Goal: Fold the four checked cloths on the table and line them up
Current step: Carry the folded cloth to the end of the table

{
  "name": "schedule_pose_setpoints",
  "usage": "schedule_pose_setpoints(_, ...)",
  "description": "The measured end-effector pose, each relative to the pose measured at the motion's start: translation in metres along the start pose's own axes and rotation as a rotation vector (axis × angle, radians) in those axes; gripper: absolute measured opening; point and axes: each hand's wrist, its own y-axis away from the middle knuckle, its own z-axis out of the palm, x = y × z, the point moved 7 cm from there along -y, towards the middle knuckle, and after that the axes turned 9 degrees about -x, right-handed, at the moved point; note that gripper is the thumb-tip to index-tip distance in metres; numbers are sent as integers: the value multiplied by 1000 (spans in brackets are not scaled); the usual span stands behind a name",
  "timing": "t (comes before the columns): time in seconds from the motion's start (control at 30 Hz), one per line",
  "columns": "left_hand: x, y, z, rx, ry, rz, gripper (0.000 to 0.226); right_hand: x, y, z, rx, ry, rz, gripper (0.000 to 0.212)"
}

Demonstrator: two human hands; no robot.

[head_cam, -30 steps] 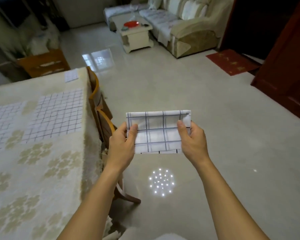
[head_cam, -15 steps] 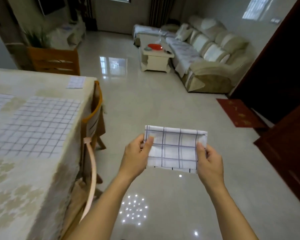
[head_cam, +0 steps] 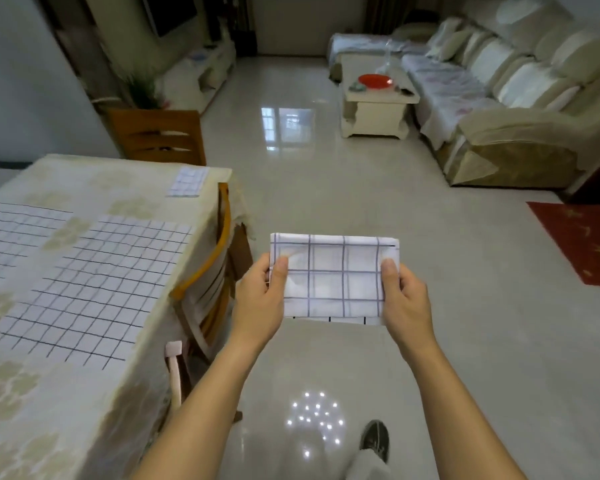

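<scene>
A folded white cloth with blue checks [head_cam: 333, 278] hangs in the air over the floor, right of the table. My left hand [head_cam: 260, 299] pinches its left edge and my right hand [head_cam: 404, 301] pinches its right edge. On the table [head_cam: 49, 393] at the left, one checked cloth [head_cam: 94, 285] lies spread flat near the table's right edge. Another spread cloth [head_cam: 11, 237] lies further left, cut off by the frame. A small folded checked cloth [head_cam: 189, 182] rests at the table's far right corner.
A wooden chair [head_cam: 212, 282] stands tucked against the table's right side, between the table and my hands. Another chair [head_cam: 158, 136] stands at the far end. A coffee table [head_cam: 374, 109] and sofa [head_cam: 520, 109] stand beyond. My foot [head_cam: 374, 439] is on the tiled floor.
The view has tilted up and swung left, showing more of the room and the table. Both hands keep hold of the folded cloth, which now sits nearer the table.
</scene>
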Motion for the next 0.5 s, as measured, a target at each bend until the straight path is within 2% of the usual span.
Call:
schedule_pose_setpoints(0.07,-2,-26,0,67,-25,-26,38,6,-45,11,-132,-41,-10,65)
schedule_pose_setpoints(0.17,3,-67,3,175,-36,-77,38,2,-108,13,-272,-38,-25,57)
schedule_pose_setpoints(0.27,13,-105,15,226,23,-116,31,-7,-167,6,-348,-28,-46,56)
schedule_pose_setpoints(0.33,14,-128,29,222,99,-142,19,-10,-199,5,-399,-27,-49,46)
schedule_pose_setpoints(0.5,1,-175,41,305,128,-190,13,8,-269,18,-500,-31,6,31)
